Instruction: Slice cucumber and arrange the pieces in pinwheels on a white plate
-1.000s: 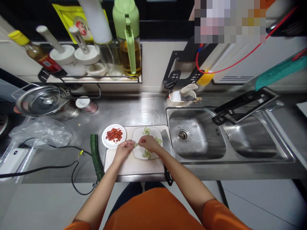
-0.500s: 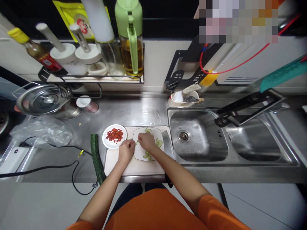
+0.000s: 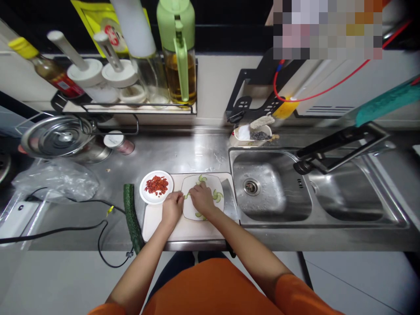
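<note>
I have my left hand [image 3: 172, 207] curled by the plate's [image 3: 214, 182] left edge, my right hand [image 3: 202, 200] over it beside cucumber slices [image 3: 217, 195]; whether either grips anything, I cannot tell.

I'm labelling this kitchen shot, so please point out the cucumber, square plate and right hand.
Cucumber [image 3: 132, 214]: head view, middle of its green skin.
Square plate [image 3: 189, 209]: head view, bare part near lower left.
Right hand [image 3: 201, 199]: head view, back of the hand.

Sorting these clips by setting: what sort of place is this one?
A kitchen, probably a home one. A double-basin steel sink is set into the counter, a rack holds seasoning jars and an oil bottle, and a lidded steel pot stands at the left.
</note>
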The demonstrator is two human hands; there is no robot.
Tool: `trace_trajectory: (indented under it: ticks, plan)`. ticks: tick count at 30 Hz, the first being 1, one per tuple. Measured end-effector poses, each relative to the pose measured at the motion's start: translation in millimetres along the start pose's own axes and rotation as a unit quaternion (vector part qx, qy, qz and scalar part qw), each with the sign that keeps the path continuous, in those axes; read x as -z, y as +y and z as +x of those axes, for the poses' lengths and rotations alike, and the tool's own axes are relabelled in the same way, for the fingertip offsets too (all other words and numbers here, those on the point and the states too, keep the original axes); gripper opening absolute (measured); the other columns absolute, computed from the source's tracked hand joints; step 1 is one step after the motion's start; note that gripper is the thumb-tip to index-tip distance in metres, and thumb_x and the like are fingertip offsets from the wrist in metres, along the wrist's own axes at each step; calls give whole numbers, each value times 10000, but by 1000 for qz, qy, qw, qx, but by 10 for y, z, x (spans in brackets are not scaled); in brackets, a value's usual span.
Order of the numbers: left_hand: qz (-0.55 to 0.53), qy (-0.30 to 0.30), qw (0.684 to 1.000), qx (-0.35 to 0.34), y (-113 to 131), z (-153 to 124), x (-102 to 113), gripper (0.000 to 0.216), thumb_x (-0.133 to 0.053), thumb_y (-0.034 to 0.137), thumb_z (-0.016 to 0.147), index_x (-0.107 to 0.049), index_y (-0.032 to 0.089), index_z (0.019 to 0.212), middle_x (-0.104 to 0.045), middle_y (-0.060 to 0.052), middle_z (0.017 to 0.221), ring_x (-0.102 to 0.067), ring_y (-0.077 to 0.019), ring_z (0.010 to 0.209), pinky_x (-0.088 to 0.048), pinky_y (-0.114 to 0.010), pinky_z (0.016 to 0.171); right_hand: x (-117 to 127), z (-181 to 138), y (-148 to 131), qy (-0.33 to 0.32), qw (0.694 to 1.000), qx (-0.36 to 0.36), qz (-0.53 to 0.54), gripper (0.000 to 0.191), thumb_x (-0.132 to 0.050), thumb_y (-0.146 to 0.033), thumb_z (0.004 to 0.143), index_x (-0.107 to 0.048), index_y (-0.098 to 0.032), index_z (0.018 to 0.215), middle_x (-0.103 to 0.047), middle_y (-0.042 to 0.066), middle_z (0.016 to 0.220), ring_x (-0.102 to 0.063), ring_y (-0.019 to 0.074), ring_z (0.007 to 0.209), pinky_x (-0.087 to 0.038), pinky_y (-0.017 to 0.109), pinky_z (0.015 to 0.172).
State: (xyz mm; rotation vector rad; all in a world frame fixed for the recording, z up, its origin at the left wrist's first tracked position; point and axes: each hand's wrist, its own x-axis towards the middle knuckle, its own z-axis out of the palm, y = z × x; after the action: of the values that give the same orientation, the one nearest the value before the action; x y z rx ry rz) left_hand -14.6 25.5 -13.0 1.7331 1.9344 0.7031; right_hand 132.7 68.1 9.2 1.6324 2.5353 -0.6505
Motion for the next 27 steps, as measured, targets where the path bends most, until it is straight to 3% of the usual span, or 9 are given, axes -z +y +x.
trace_trajectory:
  ticks: [7,15,22,27]
  plan:
    - [-6,11,1000,-27,-26,-8,-17,136,-515,183,820,-651,188,809,-675,-58,827,-608,-188,783,-470,-316,765,-129,-159,44,28,997,63,-38,222,-410,-165,910,-609,-202,1000,-603,95,1029,-399,249,1008,-315,343,729]
    - [-8,16,999,-27,1,-6,-8,151,-512,166,820,-661,187,812,-683,-58,823,-615,-189,794,-476,-319,779,-78,-201,93,25,988,128,-81,274,-374,-112,903,-579,-167,1076,-586,113,1038,-381,280,1098,-299,373,764]
    - [-6,21,1000,-20,9,-9,-6,152,-521,203,826,-672,190,828,-695,-61,835,-624,-195,801,-483,-324,781,-75,-209,118,32,984,147,-92,292,-371,-114,907,-575,-154,1112,-585,124,1063,-345,299,1177,-298,393,792]
    - [-3,47,999,5,-25,-73,127,183,-526,273,836,-682,196,893,-705,-55,879,-628,-197,813,-485,-321,785,-57,-225,120,45,986,143,-78,295,-391,-109,906,-572,-165,1132,-591,120,1067,-355,285,1159,-295,382,789]
